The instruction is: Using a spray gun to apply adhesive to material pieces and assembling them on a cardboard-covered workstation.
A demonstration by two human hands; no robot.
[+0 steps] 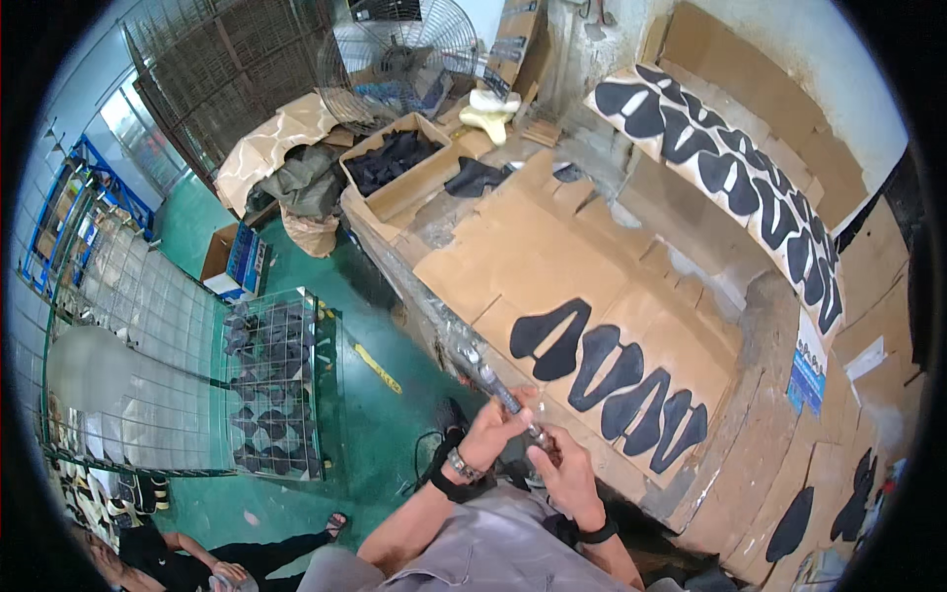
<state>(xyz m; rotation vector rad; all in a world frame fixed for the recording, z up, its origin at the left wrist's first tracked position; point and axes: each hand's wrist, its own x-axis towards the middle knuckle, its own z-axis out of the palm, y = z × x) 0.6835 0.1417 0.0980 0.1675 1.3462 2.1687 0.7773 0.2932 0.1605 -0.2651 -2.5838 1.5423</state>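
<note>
Fingers [513,403] of both hands pinch the spray gun [498,387].

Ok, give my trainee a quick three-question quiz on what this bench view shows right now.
1. True or false: both the left hand and the right hand are on the slim rod-like tool.
2. How many black cut pieces lie in the row on the cardboard-covered bench just beyond the hands? A) two B) four C) seven
3. What stands at the far end of the bench, behind the open box of dark pieces?

Key: 1 true. 2 B. 3 a round wire-guarded fan.
</note>
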